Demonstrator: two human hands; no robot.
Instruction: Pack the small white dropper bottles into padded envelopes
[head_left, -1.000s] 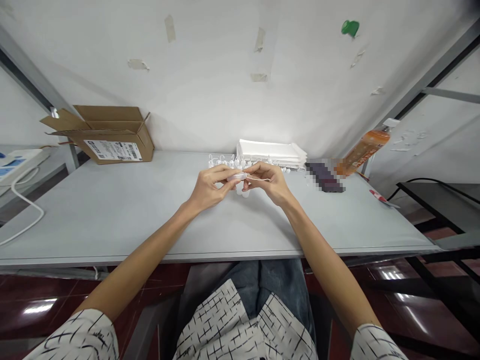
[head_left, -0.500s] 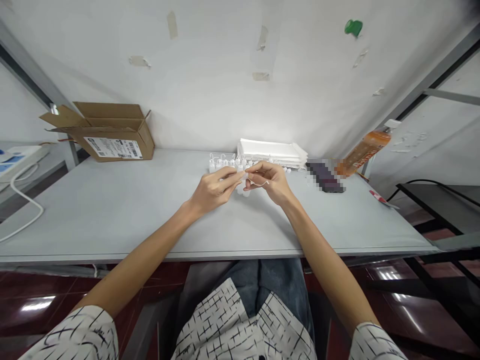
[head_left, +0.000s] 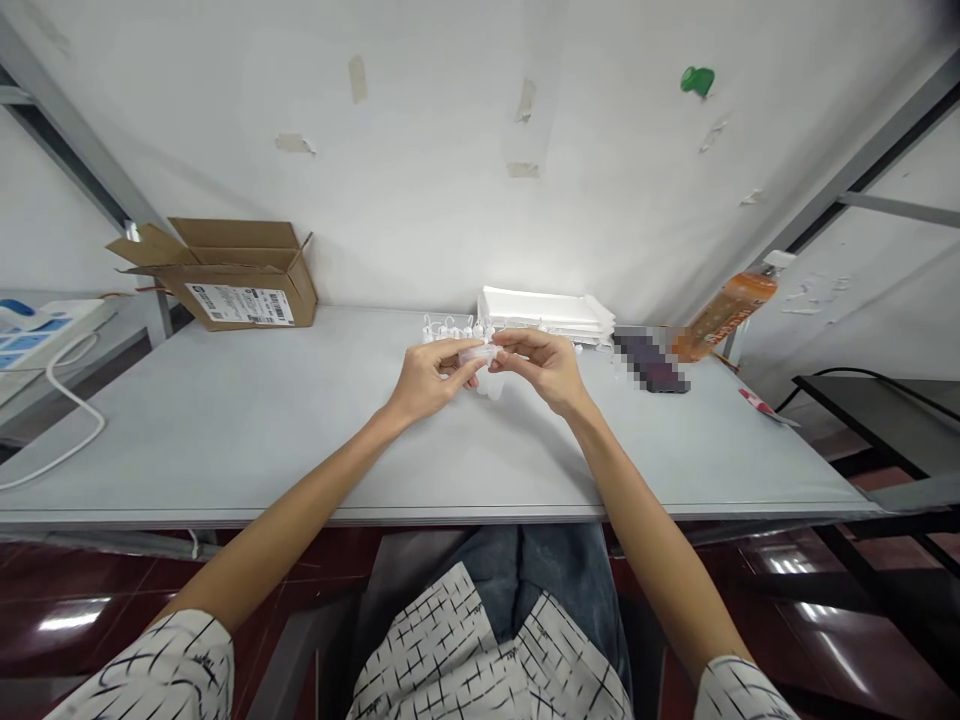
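While both hands, left (head_left: 429,376) and right (head_left: 545,365), pinch one small white piece (head_left: 478,354), fingers hide its shape.

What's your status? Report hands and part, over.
Left hand and right hand both pinching small white part over table. Row of white pieces just behind. Nothing in the way.

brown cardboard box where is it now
Head view: the open brown cardboard box sits at the far left of the grey table, against the white wall.
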